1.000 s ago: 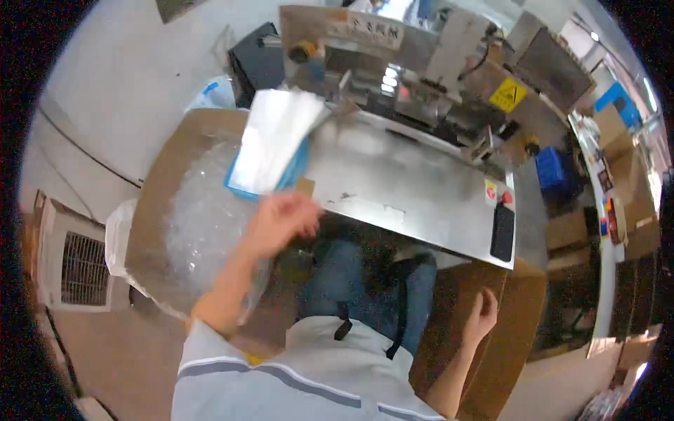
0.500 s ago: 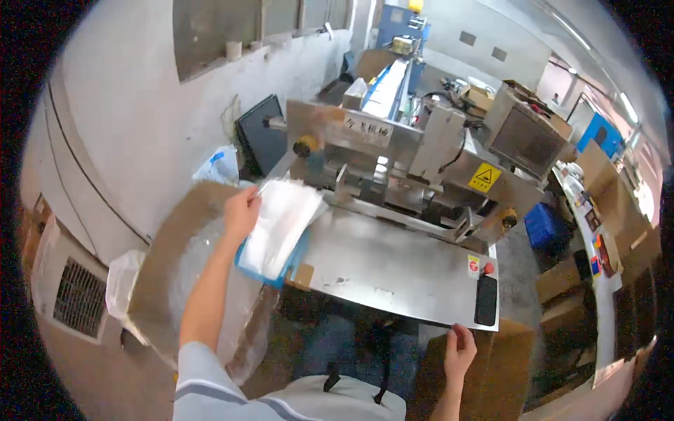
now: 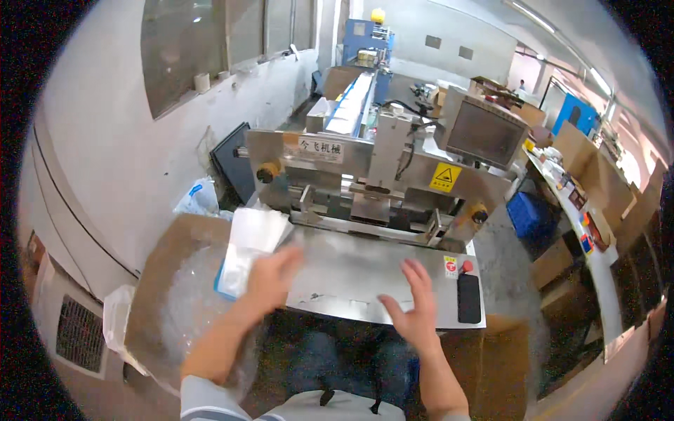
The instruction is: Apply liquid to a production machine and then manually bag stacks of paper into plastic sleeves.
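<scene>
My left hand (image 3: 276,275) is over the left part of a bare metal worktop (image 3: 344,288), just right of a stack of thin white bags or sheets (image 3: 254,233). Motion smears its fingers, so I cannot make out whether it holds anything. The stack lies fanned on a blue tray (image 3: 226,286), of which only the edge shows. Over the worktop's front edge, my right hand (image 3: 415,305) stands with thumb and fingers apart and nothing between them. Behind the worktop rises a metal machine frame (image 3: 393,165) with rollers and a central head (image 3: 371,203).
At the worktop's right end lie a black phone (image 3: 469,298) and a red button (image 3: 467,266). A cardboard box (image 3: 158,263) with clear plastic stands at my left. Another carton (image 3: 504,361) is below right. A monitor (image 3: 488,132) tops the machine; a blue crate (image 3: 528,215) sits beyond.
My left hand has left the white stack's upper edge and moved right over the worktop. My right hand has risen from below the front edge and opened. The view has shifted.
</scene>
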